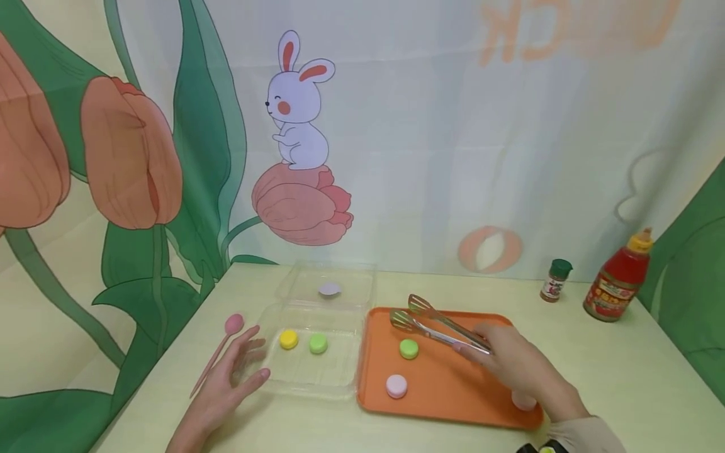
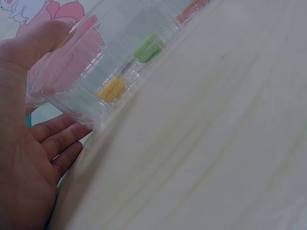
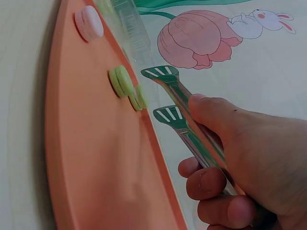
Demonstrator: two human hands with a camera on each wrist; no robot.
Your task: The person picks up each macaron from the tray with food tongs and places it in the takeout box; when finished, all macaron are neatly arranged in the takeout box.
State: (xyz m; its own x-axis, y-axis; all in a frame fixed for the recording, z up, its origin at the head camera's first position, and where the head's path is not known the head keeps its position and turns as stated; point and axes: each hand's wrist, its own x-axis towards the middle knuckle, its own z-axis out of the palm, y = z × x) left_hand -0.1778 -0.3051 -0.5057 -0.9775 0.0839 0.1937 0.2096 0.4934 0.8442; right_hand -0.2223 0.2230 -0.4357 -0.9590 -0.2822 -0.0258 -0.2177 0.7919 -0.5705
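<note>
My right hand (image 1: 512, 358) grips metal tongs (image 1: 438, 324), their slotted tips apart with nothing between them, above an orange tray (image 1: 442, 402). On the tray sit a green macaron (image 1: 409, 349) and a pink macaron (image 1: 396, 386); another pale pink macaron (image 1: 523, 401) is partly covered by my right wrist. My left hand (image 1: 226, 374) is at the left side of a clear plastic box (image 1: 317, 380), fingers relaxed and spread; whether they touch it I cannot tell. Inside the box lie a yellow macaron (image 1: 289, 340) and a green macaron (image 1: 318, 343).
Left of the box lies a pink spoon (image 1: 234, 324). The box's clear lid (image 1: 357, 286) is folded back toward the printed curtain (image 1: 408, 157). At the back right stand a green-capped shaker (image 1: 556, 280) and a red sauce bottle (image 1: 617, 280).
</note>
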